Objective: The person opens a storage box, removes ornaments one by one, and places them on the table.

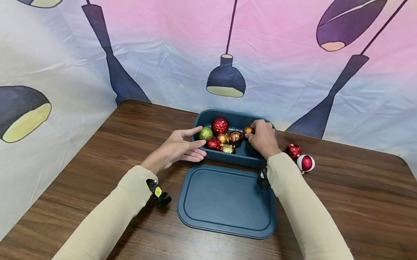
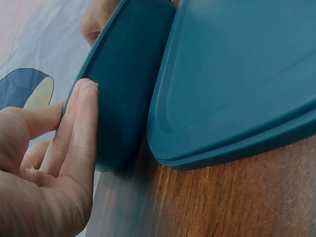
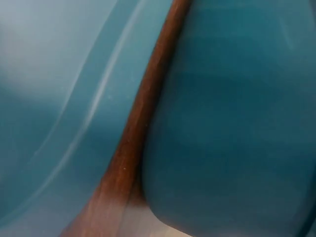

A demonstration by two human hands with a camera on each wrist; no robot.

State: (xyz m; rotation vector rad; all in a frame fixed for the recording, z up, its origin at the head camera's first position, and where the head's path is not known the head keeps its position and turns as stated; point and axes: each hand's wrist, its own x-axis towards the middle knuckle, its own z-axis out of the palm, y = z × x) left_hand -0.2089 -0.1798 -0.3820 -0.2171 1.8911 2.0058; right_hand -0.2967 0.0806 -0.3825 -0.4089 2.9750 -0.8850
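A dark teal box point(image 1: 234, 158) stands at the back of the table, holding several Christmas baubles. Inside are a large red bauble point(image 1: 220, 126), a green glitter bauble point(image 1: 205, 133), a brown bauble point(image 1: 235, 138) and a gold bauble point(image 1: 228, 149). My right hand point(image 1: 264, 139) reaches over the box's right part and pinches a small copper bauble point(image 1: 248, 130). At the front left corner, my left hand point(image 1: 176, 147) rests its fairly straight fingers point(image 2: 85, 126) against the box wall point(image 2: 129, 84). The right wrist view shows no hand.
A teal lid point(image 1: 228, 200) lies flat on the wooden table point(image 1: 144, 139) in front of the box. Right of the box sit a dotted red bauble point(image 1: 292, 150) and a red-and-white bauble point(image 1: 306, 162). A printed cloth point(image 1: 190, 26) hangs behind.
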